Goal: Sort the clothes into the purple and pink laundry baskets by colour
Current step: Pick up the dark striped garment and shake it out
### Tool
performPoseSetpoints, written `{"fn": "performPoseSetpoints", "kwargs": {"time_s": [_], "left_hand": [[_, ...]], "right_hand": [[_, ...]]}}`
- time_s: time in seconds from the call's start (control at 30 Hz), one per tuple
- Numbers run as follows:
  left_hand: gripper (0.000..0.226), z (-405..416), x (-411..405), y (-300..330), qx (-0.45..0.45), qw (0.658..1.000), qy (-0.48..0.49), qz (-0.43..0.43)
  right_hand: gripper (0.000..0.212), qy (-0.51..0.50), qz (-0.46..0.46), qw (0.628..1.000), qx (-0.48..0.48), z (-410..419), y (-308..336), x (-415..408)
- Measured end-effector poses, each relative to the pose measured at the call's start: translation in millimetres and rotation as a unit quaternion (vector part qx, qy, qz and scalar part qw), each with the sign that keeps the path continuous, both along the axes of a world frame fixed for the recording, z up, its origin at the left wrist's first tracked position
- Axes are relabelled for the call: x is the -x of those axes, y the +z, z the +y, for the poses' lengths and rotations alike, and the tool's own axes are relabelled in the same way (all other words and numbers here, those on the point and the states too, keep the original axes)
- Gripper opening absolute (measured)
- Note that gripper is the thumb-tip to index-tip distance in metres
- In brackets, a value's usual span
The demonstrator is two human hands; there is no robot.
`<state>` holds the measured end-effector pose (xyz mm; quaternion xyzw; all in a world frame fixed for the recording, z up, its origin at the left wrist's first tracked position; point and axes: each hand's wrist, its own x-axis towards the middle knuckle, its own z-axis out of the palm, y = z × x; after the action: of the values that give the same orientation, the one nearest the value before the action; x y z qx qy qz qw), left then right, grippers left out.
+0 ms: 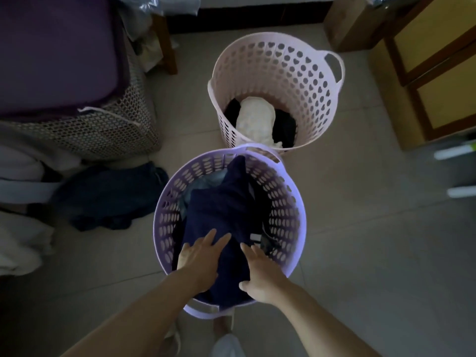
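The purple basket stands right below me, filled with dark clothes. A navy garment lies on top of the pile. My left hand rests flat on it with straight fingers. My right hand lies on the garment's near right side, fingers straight and thumb against the cloth. Behind it stands the pink basket, which holds a white garment lying over black clothes.
A heap of dark blue clothes lies on the tiled floor left of the purple basket. White cloth sits at the far left. A mesh hamper stands at the back left, and wooden furniture at the right.
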<state>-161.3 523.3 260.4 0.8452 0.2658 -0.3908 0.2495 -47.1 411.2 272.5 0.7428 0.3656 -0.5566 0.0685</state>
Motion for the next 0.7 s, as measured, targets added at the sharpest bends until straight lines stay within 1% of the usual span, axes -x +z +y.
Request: {"fn": "performPoseSetpoints", "kwargs": {"time_s": [0.1, 0.2, 0.3, 0.4, 0.57, 0.7], "left_hand": [[0.094, -6, -1, -17, 0.005, 1.0, -0.004, 0.011], [0.098, -7, -3, -32, 0.0, 1.0, 0.006, 0.023], [0.103, -5, -5, -56, -0.016, 0.999, 0.013, 0.035], [0.106, -3, -7, -79, -0.038, 0.998, 0.005, 0.041], [0.114, -6, -9, -123, -0.051, 0.997, 0.005, 0.052], [0.119, -6, -11, -154, -0.047, 0.997, 0.016, 0.063]], "right_hand": [[0.087, -0.004, 0.009, 1.0, -0.002, 0, -14, 2], [0.092, 0.002, 0.006, 1.0, -0.025, 6, -28, 4], [0.099, 0.049, -0.033, 0.997, -0.053, 17, -54, 5], [0.109, 0.111, -0.086, 0.988, -0.06, 28, -79, 6], [0.13, 0.181, -0.144, 0.972, -0.032, 37, -127, 7], [0.137, 0.182, -0.163, 0.97, -0.007, 40, -161, 9]]}}
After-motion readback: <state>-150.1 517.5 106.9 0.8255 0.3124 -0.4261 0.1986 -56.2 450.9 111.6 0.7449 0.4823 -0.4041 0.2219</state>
